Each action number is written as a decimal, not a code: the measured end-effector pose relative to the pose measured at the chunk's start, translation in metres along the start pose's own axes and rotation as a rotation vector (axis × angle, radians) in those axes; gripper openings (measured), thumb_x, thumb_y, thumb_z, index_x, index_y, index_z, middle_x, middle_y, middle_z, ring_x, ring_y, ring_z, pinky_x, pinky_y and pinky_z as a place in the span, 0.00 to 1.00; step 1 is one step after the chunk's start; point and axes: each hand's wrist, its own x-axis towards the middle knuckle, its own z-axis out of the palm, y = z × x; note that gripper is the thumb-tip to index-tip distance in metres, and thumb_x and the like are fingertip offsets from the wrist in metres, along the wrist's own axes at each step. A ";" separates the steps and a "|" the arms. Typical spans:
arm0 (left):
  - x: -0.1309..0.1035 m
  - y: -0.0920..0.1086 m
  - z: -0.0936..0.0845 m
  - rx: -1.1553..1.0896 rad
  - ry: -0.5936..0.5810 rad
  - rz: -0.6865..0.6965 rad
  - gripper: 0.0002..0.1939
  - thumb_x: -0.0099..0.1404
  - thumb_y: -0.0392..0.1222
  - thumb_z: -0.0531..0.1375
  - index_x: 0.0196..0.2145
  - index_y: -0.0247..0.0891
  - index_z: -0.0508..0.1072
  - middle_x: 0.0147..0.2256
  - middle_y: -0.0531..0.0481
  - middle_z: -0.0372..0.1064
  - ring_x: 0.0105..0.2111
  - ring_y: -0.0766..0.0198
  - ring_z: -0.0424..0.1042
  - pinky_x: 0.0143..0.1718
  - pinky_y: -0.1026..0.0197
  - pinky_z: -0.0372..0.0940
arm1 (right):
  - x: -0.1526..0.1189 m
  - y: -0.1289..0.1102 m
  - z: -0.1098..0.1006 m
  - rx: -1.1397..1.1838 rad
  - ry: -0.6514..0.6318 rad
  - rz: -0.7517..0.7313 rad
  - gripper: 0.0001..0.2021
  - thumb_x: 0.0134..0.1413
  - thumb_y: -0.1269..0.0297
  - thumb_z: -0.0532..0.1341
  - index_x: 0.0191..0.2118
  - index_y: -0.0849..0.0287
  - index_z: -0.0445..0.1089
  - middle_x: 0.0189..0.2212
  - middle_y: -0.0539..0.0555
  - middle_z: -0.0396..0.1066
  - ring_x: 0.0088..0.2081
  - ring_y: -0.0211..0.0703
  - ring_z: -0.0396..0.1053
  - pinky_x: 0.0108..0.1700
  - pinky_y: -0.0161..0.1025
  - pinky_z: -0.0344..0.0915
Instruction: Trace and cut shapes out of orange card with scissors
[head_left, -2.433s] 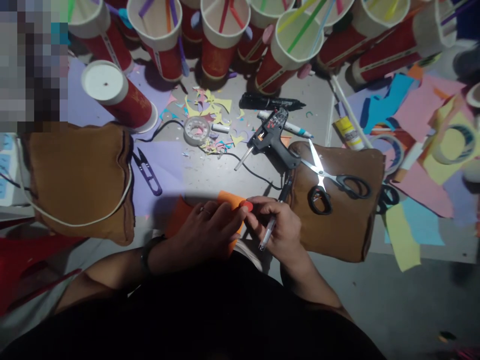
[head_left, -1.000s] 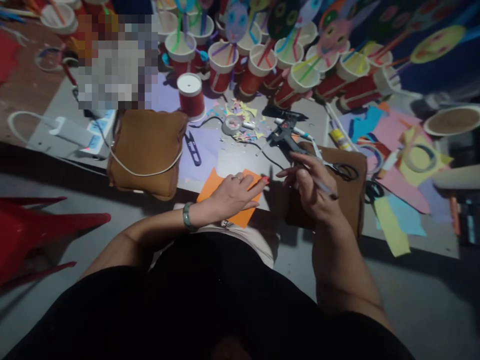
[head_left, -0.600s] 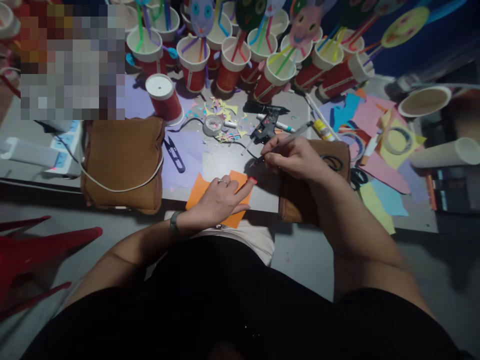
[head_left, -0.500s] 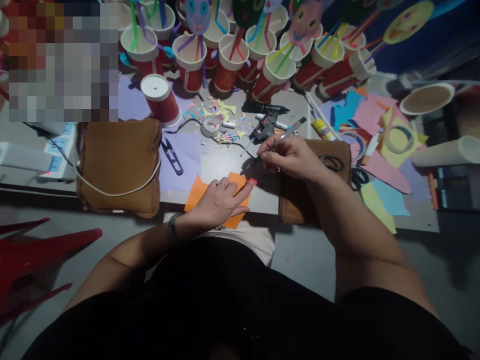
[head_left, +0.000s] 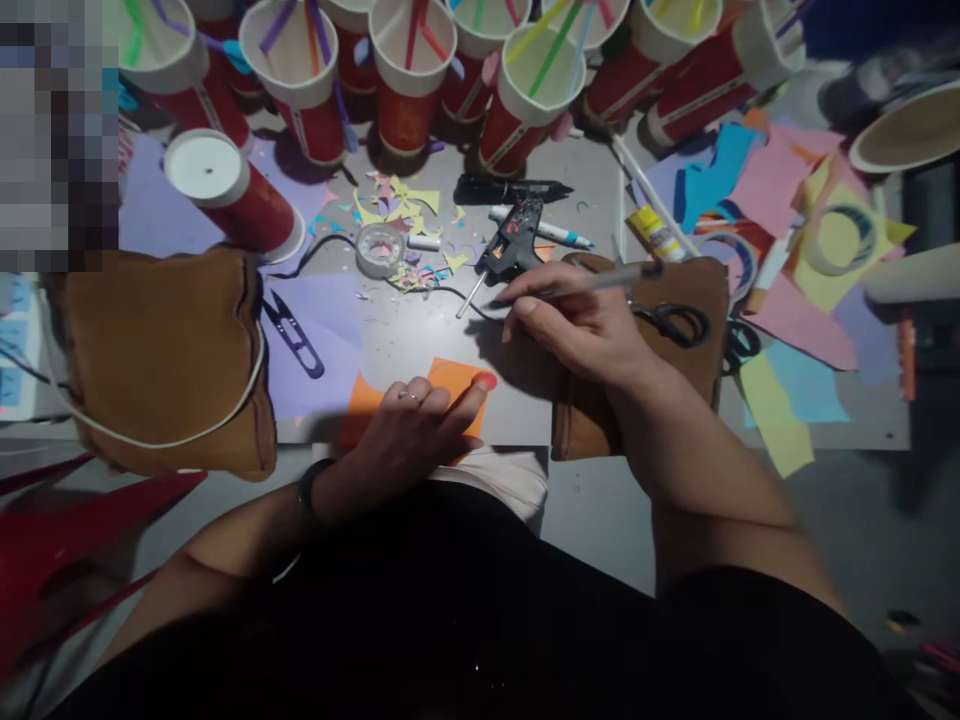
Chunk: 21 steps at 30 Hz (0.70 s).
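My left hand (head_left: 420, 420) lies over orange paper (head_left: 456, 380) at the table's front edge, fingers spread. One fingertip rests on a small red disc (head_left: 487, 381) at the paper's right corner. My right hand (head_left: 577, 320) is raised to the right of it, its fingers closed round a slim pen (head_left: 615, 277), blurred by motion. The pen's tip points left, over the table. Just behind my right hand lies a black glue gun (head_left: 514, 240); its cord runs left past a clear tape roll (head_left: 380, 250).
Red cups (head_left: 412, 100) with straws line the back. Purple paper (head_left: 330, 330) holds thread snips (head_left: 292, 335). Brown cushions (head_left: 161, 350) flank the work area, with scissors (head_left: 675, 322) on the right one. Coloured paper (head_left: 772, 190) and tape rolls lie right; a red stool (head_left: 75, 550) stands lower left.
The view has shifted closer to the table. My right hand is still raised with the pen, which lies flatter now. My left hand stays on the orange paper with a fingertip at the red disc.
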 end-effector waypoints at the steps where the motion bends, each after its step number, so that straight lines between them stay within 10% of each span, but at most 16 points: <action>1: -0.001 -0.001 0.000 -0.008 0.025 0.008 0.33 0.74 0.58 0.47 0.70 0.39 0.53 0.37 0.45 0.65 0.41 0.54 0.64 0.42 0.52 0.60 | -0.001 -0.003 -0.002 0.009 -0.001 -0.006 0.10 0.64 0.58 0.59 0.42 0.58 0.73 0.25 0.51 0.73 0.28 0.39 0.73 0.33 0.38 0.70; 12: 0.002 -0.003 -0.009 -0.078 0.027 0.027 0.33 0.72 0.43 0.56 0.70 0.37 0.50 0.35 0.48 0.70 0.38 0.57 0.66 0.38 0.55 0.58 | -0.041 -0.029 -0.010 -0.322 -0.270 0.089 0.09 0.58 0.62 0.64 0.44 0.56 0.69 0.33 0.54 0.76 0.32 0.44 0.73 0.33 0.41 0.68; 21: -0.001 -0.001 -0.005 -0.104 -0.042 -0.006 0.35 0.71 0.40 0.55 0.71 0.42 0.46 0.38 0.46 0.71 0.39 0.57 0.68 0.38 0.55 0.60 | -0.056 0.003 0.024 -0.343 -0.172 0.059 0.08 0.58 0.64 0.62 0.42 0.54 0.63 0.39 0.55 0.77 0.32 0.42 0.73 0.34 0.40 0.69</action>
